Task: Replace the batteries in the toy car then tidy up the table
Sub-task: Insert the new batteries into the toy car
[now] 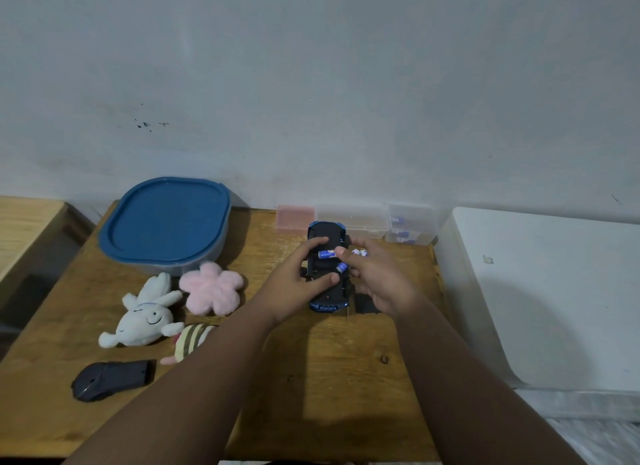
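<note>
A wooden table stands against a pale wall, its right edge close beside a white slab and its back edge lined with clear boxes. Near that back edge the toy car lies belly-up, gripped by the left hand with curled fingers, while the right hand pinches blue batteries over its open underside. Plush toys, a blue-lidded tub and a black mouse crowd the left side, and a broad stretch of wood runs from the car to the near edge.
</note>
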